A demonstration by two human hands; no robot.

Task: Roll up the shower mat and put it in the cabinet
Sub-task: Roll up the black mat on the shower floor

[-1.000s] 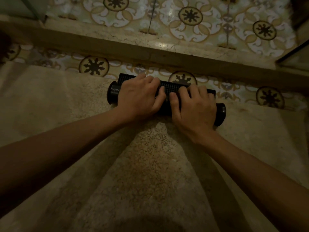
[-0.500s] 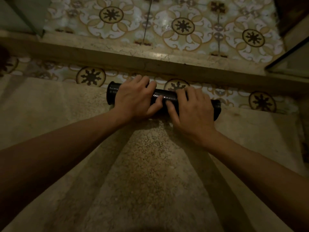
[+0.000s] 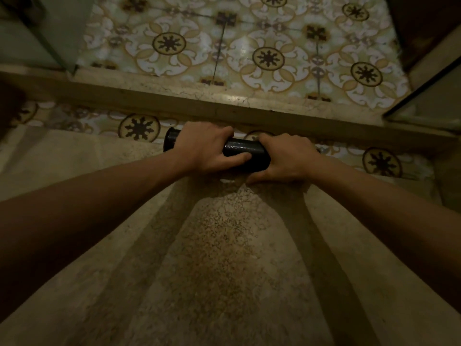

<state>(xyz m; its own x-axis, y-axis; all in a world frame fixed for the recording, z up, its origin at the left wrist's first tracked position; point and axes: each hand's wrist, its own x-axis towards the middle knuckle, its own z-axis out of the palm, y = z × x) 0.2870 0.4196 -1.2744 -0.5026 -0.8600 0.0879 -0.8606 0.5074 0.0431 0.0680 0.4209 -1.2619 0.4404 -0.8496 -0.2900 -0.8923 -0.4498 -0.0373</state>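
Note:
The black shower mat (image 3: 245, 152) is a tight roll lying crosswise at the far edge of a beige bath rug (image 3: 224, 258). My left hand (image 3: 207, 146) wraps over its left part, thumb underneath on the near side, with the roll's left end poking out. My right hand (image 3: 287, 158) clasps the right part and covers that end. Both hands grip the roll. No cabinet is in view.
A raised stone threshold (image 3: 174, 103) runs across just beyond the roll. Patterned floor tiles (image 3: 269, 58) lie past it. Glass panels stand at the upper left (image 3: 37, 33) and at the right (image 3: 429, 101).
The last flat strip of mat has been rolled in. My hands went from pressing flat on top of the roll to closing around it, closer to the threshold.

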